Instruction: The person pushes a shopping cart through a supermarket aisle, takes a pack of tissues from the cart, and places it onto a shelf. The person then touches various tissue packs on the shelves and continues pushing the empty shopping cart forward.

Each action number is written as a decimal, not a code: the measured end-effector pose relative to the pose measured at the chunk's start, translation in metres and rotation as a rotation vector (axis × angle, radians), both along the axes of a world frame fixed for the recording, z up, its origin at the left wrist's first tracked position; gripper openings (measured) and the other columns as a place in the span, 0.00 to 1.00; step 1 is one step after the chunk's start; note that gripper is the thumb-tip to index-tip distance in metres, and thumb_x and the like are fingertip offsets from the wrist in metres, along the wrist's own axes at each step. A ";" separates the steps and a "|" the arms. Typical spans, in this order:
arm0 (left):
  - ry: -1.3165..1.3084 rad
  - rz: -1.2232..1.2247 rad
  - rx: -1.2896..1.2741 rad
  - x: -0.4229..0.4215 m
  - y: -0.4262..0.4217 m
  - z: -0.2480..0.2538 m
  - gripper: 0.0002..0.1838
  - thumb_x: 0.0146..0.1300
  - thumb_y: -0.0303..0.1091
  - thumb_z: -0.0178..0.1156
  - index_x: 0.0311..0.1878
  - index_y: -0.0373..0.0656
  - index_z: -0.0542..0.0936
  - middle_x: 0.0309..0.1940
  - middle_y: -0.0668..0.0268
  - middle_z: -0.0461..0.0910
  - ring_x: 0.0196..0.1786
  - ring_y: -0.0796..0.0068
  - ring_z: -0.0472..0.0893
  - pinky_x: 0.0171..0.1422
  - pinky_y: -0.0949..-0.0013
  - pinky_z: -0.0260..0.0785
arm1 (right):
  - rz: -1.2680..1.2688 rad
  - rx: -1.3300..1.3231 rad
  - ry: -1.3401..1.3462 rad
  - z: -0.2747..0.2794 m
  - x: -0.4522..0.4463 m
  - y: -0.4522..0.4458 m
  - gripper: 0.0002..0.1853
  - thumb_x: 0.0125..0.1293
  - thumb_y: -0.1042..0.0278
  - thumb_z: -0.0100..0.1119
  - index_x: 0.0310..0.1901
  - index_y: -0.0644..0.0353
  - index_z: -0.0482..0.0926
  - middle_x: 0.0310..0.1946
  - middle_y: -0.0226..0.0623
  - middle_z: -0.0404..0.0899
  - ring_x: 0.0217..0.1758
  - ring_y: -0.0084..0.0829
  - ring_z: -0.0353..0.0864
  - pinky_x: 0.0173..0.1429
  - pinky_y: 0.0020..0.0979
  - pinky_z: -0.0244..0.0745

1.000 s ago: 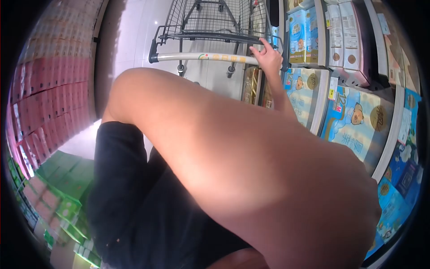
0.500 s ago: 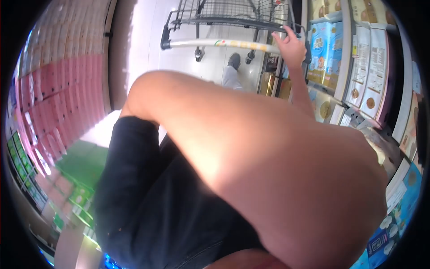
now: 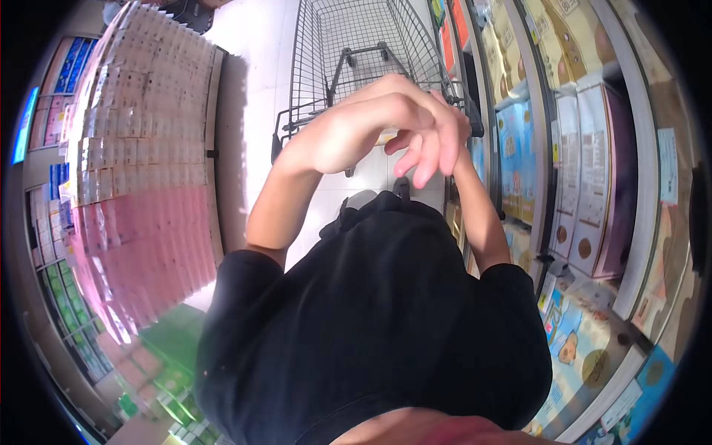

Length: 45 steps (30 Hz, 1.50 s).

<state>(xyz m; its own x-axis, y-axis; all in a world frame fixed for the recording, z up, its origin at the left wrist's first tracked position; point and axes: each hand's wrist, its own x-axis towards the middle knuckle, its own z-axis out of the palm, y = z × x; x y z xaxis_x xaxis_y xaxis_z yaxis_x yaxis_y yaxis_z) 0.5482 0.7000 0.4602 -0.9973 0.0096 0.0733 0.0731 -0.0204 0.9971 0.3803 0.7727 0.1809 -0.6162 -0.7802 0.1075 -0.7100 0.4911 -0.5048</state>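
My left hand [image 3: 400,122] is raised in front of my chest, over the near end of a wire shopping cart [image 3: 363,30]. Its fingers droop, bent and apart, and nothing shows between them. Behind it, my right hand [image 3: 458,126] rests at the right end of the cart's handle. Most of that hand and much of the handle are hidden by the left hand; a few right fingertips show above the bar.
Shelves on the right carry blue-and-gold packs [image 3: 517,148] and white boxes [image 3: 586,178]. On the left rises a tall stack of pink and pale packs [image 3: 144,170], with green boxes [image 3: 174,348] low beside it. Pale tiled floor [image 3: 259,67] runs between.
My left arm, which filled much of the view close up, has dropped forward, bringing its hand above the cart handle. The view has tilted, showing more of the cart basket. My right hand stays at the handle.
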 end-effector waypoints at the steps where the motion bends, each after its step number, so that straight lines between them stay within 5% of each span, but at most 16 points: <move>1: 0.007 0.009 -0.008 -0.004 -0.003 -0.005 0.27 0.56 0.46 0.42 0.32 0.30 0.82 0.17 0.61 0.79 0.18 0.76 0.77 0.22 0.77 0.59 | 0.011 -0.018 -0.005 0.000 -0.006 -0.007 0.34 0.56 0.38 0.61 0.60 0.49 0.75 0.30 0.48 0.83 0.36 0.50 0.83 0.41 0.46 0.77; 5: -0.021 0.142 0.010 -0.009 -0.020 -0.025 0.37 0.64 0.62 0.47 0.57 0.33 0.74 0.25 0.60 0.81 0.22 0.77 0.77 0.27 0.79 0.61 | 0.037 -0.065 0.105 -0.035 -0.030 -0.040 0.32 0.58 0.39 0.60 0.59 0.52 0.75 0.32 0.50 0.83 0.38 0.51 0.83 0.42 0.47 0.77; 7: -0.013 0.277 0.193 -0.002 -0.042 -0.066 0.30 0.68 0.53 0.51 0.62 0.37 0.70 0.34 0.60 0.82 0.32 0.77 0.78 0.36 0.77 0.65 | 0.000 -0.070 0.113 -0.012 -0.037 -0.054 0.31 0.60 0.41 0.58 0.59 0.52 0.75 0.33 0.51 0.83 0.38 0.51 0.83 0.43 0.48 0.76; 9: -0.012 0.672 -0.027 0.009 -0.073 -0.127 0.29 0.68 0.49 0.52 0.63 0.36 0.68 0.42 0.58 0.81 0.49 0.70 0.77 0.53 0.68 0.67 | -0.025 -0.044 0.019 -0.008 -0.047 -0.071 0.27 0.60 0.41 0.59 0.55 0.49 0.77 0.37 0.50 0.82 0.41 0.52 0.82 0.44 0.49 0.75; 11: -0.156 1.060 -0.643 0.035 -0.113 -0.201 0.29 0.68 0.46 0.52 0.64 0.34 0.66 0.51 0.51 0.77 0.56 0.56 0.75 0.63 0.60 0.62 | -0.017 -0.060 0.053 -0.009 -0.055 -0.082 0.27 0.59 0.43 0.61 0.55 0.50 0.78 0.28 0.48 0.82 0.35 0.51 0.82 0.41 0.47 0.76; 13: -0.260 1.192 -0.997 0.068 -0.150 -0.252 0.27 0.67 0.44 0.53 0.63 0.35 0.68 0.53 0.49 0.76 0.58 0.53 0.73 0.66 0.56 0.59 | -0.022 -0.097 0.057 -0.013 -0.065 -0.101 0.26 0.59 0.43 0.61 0.54 0.51 0.78 0.26 0.47 0.82 0.34 0.51 0.82 0.40 0.46 0.76; 15: -0.477 1.235 -1.067 0.083 -0.166 -0.269 0.27 0.66 0.45 0.54 0.61 0.35 0.70 0.52 0.52 0.77 0.58 0.54 0.72 0.64 0.55 0.59 | 0.008 -0.051 -0.002 -0.013 -0.072 -0.113 0.26 0.58 0.43 0.62 0.53 0.50 0.78 0.25 0.46 0.82 0.32 0.51 0.83 0.39 0.45 0.77; 19: -0.343 1.191 -1.226 0.060 -0.187 -0.265 0.25 0.64 0.46 0.55 0.57 0.37 0.72 0.45 0.58 0.79 0.50 0.58 0.76 0.56 0.57 0.62 | -0.016 0.020 0.051 0.001 -0.080 -0.137 0.25 0.60 0.45 0.60 0.54 0.48 0.78 0.26 0.43 0.83 0.37 0.48 0.83 0.45 0.47 0.76; 28: -0.418 1.240 -0.988 0.028 -0.276 -0.257 0.20 0.61 0.49 0.59 0.47 0.43 0.78 0.31 0.64 0.82 0.42 0.61 0.81 0.47 0.56 0.70 | 0.026 0.063 -0.057 0.012 -0.111 -0.222 0.25 0.59 0.44 0.61 0.55 0.48 0.77 0.26 0.39 0.83 0.37 0.44 0.84 0.45 0.44 0.75; 32: -0.479 1.217 -0.893 0.013 -0.329 -0.254 0.19 0.61 0.46 0.61 0.48 0.42 0.77 0.35 0.62 0.82 0.43 0.60 0.80 0.48 0.57 0.70 | 0.002 -0.226 -0.185 -0.010 -0.157 -0.268 0.23 0.57 0.55 0.67 0.53 0.55 0.77 0.27 0.38 0.82 0.33 0.36 0.83 0.41 0.37 0.76; 34: -0.194 1.349 -0.887 0.011 -0.358 -0.263 0.18 0.60 0.40 0.62 0.50 0.40 0.76 0.40 0.59 0.80 0.47 0.57 0.78 0.50 0.57 0.68 | -0.075 -0.423 -0.207 -0.005 -0.182 -0.288 0.25 0.56 0.60 0.70 0.53 0.61 0.75 0.31 0.39 0.80 0.32 0.34 0.81 0.41 0.36 0.76; 39: -0.306 1.671 -1.141 0.017 -0.435 -0.257 0.20 0.61 0.36 0.60 0.53 0.34 0.73 0.46 0.54 0.77 0.51 0.53 0.74 0.53 0.54 0.65 | -0.201 -0.246 -0.163 -0.012 -0.223 -0.328 0.32 0.54 0.59 0.71 0.59 0.61 0.69 0.37 0.44 0.79 0.38 0.38 0.81 0.44 0.37 0.76; 45: -0.577 1.649 -0.669 -0.005 -0.511 -0.279 0.23 0.66 0.48 0.56 0.55 0.41 0.71 0.31 0.54 0.82 0.37 0.51 0.82 0.44 0.53 0.71 | -0.204 -0.211 -0.034 -0.025 -0.239 -0.375 0.32 0.56 0.58 0.68 0.60 0.59 0.67 0.36 0.46 0.80 0.41 0.46 0.80 0.46 0.42 0.73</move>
<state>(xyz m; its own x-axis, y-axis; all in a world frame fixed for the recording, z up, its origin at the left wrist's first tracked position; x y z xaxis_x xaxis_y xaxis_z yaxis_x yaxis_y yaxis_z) 0.5435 0.1886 0.1810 0.0710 -0.9847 0.1590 -0.6962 0.0652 0.7149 0.1413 0.3977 0.1561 -0.7641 -0.6023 0.2312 -0.5884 0.5035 -0.6327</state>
